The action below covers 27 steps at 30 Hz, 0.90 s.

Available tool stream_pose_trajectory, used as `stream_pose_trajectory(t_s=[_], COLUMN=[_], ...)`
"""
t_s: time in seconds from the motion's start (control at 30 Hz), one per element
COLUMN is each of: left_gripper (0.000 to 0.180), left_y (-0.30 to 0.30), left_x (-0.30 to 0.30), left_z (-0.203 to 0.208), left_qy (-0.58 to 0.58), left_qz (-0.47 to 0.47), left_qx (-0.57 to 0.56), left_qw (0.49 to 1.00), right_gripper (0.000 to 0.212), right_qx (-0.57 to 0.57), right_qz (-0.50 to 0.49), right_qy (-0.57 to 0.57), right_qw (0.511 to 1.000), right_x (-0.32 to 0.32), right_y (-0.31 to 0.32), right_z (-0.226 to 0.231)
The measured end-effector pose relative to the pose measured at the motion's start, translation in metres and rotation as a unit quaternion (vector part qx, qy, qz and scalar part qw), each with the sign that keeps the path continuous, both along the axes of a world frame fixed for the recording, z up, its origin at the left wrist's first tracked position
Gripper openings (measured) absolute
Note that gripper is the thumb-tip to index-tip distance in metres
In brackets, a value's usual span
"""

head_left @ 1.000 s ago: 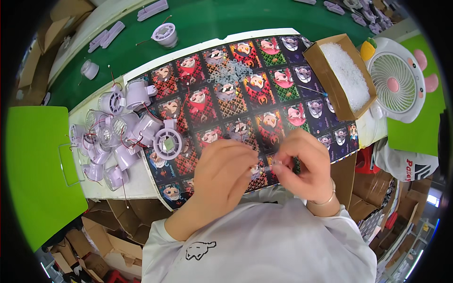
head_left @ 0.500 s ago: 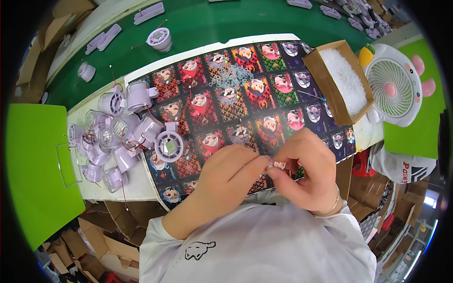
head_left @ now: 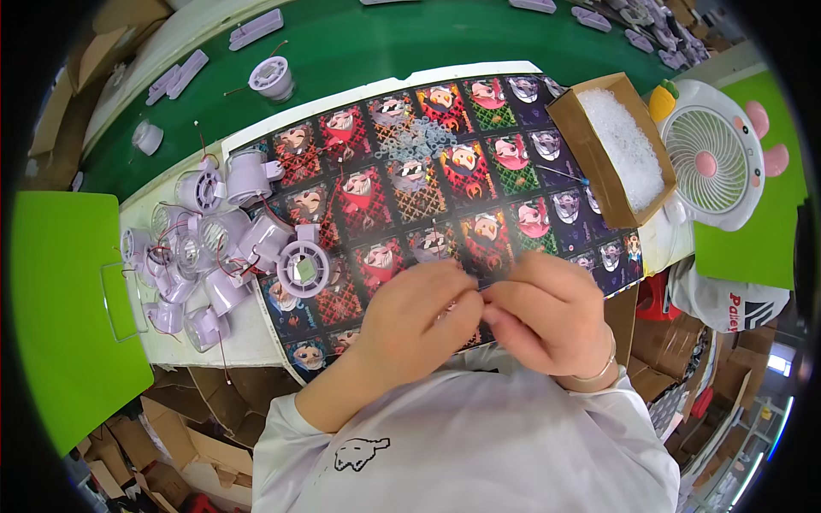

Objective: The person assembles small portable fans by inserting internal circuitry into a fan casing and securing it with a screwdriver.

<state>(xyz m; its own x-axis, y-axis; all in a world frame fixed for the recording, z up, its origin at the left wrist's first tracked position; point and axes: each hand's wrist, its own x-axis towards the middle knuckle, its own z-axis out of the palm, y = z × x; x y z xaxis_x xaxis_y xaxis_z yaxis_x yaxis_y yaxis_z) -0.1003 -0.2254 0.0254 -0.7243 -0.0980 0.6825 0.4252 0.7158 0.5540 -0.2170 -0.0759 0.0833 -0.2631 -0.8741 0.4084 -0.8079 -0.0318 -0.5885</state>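
Over the near edge of a dark mat (head_left: 445,209) printed with cartoon figures, my two hands meet fingertip to fingertip. My left hand (head_left: 419,321) is closed, its thumb and fingers pinched around something too small and covered to name. Against it, my right hand (head_left: 552,316) also pinches, fingers curled; what lies between the tips is hidden. Left of my hands a lilac round housing (head_left: 304,268) with a spoked rim lies on the mat. Farther up the mat is a loose heap of small translucent rings (head_left: 417,141).
Lilac housings (head_left: 227,286) with clear cups and thin wires crowd the left. At right stand a cardboard box (head_left: 590,162) of clear small pieces (head_left: 629,145) and a white fan (head_left: 718,158). A thin tool (head_left: 564,174) lies beside the box. Lilac parts rest on a green belt (head_left: 368,43) behind.
The lilac parts on the green belt have shifted left. My right hand's fingers have come down and closed in more tightly against my left hand, which has turned slightly.
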Motion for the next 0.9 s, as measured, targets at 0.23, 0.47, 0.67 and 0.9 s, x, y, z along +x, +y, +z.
stream_pose_trajectory(t_s=[0.23, 0.47, 0.67, 0.9], left_gripper=[0.023, 0.035, 0.037, 0.038], left_y=[-0.002, 0.014, 0.013, 0.014], left_x=[0.008, -0.001, -0.005, -0.004], left_z=[-0.043, -0.050, -0.048, -0.050], left_qy=[-0.203, -0.197, -0.192, -0.193], left_qz=[0.078, 0.050, 0.054, 0.059], left_qx=[0.120, 0.272, 0.302, 0.290], left_qw=[0.969, 0.940, 0.932, 0.935], right_gripper=[0.012, 0.017, 0.026, 0.014], right_qx=[-0.125, 0.035, -0.005, 0.153], right_qz=[-0.151, -0.125, -0.074, -0.323], right_qy=[-0.584, -0.438, -0.061, 0.131], right_qw=[0.788, 0.890, 0.995, 0.925], right_x=[-0.010, 0.009, 0.003, -0.075], right_y=[0.006, -0.009, -0.014, -0.005], right_z=[-0.053, -0.065, -0.064, -0.069])
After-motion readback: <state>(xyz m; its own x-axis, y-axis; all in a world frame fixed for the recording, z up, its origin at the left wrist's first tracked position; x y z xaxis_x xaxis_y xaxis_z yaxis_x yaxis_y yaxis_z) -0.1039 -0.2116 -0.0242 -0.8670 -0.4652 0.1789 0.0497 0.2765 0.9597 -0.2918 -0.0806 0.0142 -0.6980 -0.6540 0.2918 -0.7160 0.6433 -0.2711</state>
